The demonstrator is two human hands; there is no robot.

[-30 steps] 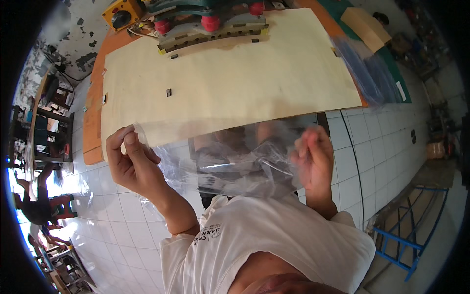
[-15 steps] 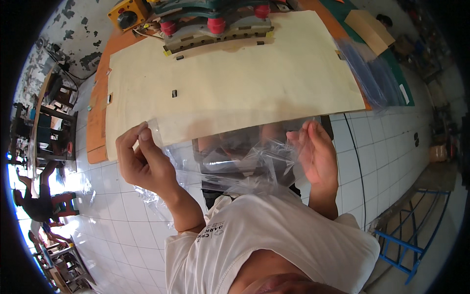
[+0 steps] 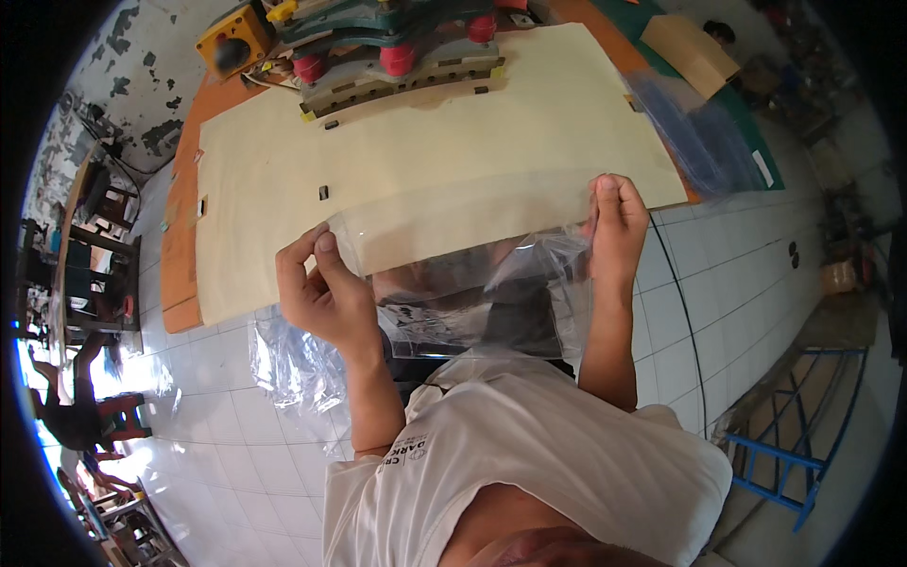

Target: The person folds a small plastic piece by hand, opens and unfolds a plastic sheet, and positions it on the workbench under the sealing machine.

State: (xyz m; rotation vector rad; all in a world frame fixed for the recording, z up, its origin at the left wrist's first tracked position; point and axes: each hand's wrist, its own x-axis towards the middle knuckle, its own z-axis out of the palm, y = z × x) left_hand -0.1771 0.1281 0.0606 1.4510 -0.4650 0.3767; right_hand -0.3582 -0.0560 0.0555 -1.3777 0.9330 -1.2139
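A clear plastic sheet [image 3: 472, 298] is stretched between my two hands, its upper edge lying over the front of the cream board [image 3: 416, 156]. My left hand [image 3: 326, 293] pinches its left corner between thumb and finger. At the right corner, my right hand [image 3: 619, 222] is closed on the same sheet, raised a little higher. The lower part sags in shiny creases above my lap. I cannot tell whether it is a single layer or a bag. More crumpled clear plastic [image 3: 298, 364] hangs below my left hand.
At the back of the board stands a green and grey machine [image 3: 392, 66] with red cylinders. Left of it is a yellow box [image 3: 234, 42] with a black knob. Clear plastic sheets [image 3: 694, 137] and a brown cardboard piece [image 3: 690, 55] lie at the right. A blue metal rack [image 3: 794, 444] stands lower right.
My right hand has moved up and closed on the sheet's right corner. My left hand has shifted right. The sheet is now spread flatter, with its upper edge straightened over the board.
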